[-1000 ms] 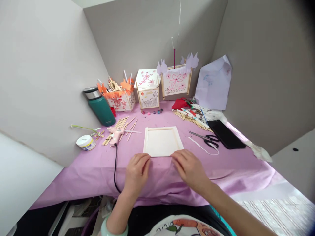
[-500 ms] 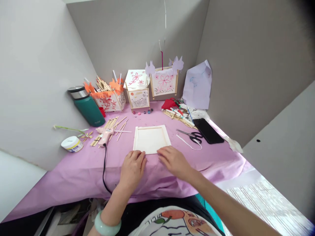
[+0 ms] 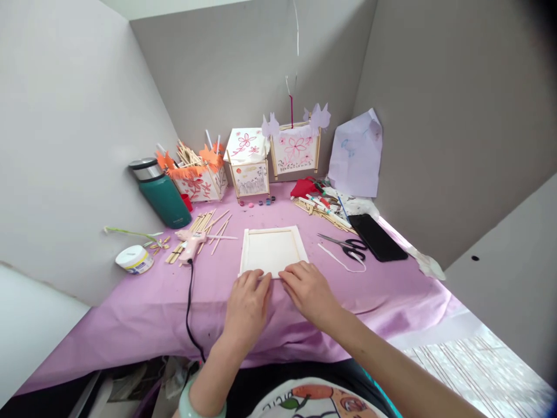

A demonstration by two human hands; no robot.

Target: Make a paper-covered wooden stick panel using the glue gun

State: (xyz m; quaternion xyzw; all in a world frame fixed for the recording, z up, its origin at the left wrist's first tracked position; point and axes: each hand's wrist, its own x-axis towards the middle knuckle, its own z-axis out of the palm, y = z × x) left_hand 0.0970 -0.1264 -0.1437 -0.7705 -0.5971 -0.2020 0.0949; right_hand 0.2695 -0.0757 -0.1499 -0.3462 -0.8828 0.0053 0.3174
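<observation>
A square stick frame covered with white paper [image 3: 272, 249] lies flat on the purple cloth in front of me. Its near edge is between the fingers of both hands. My left hand [image 3: 250, 296] grips the left half of that edge, index finger stretched toward the middle. Close beside it, my right hand [image 3: 307, 290] holds the edge right of the middle, fingers bent over the paper. Thin sticks show along the frame's far and right sides. The fingers partly hide the near side.
Left of the frame lie a pink glue gun [image 3: 191, 244], loose sticks [image 3: 202, 220], a white tub [image 3: 134, 259] and a green bottle [image 3: 163, 194]. Scissors [image 3: 350, 247] and a black phone [image 3: 378, 238] lie to the right. Decorated paper boxes [image 3: 250, 162] stand behind.
My left hand has slid right along the frame's near edge, closing the gap to my right hand. The whole view has shifted slightly; the objects on the table stay in place.
</observation>
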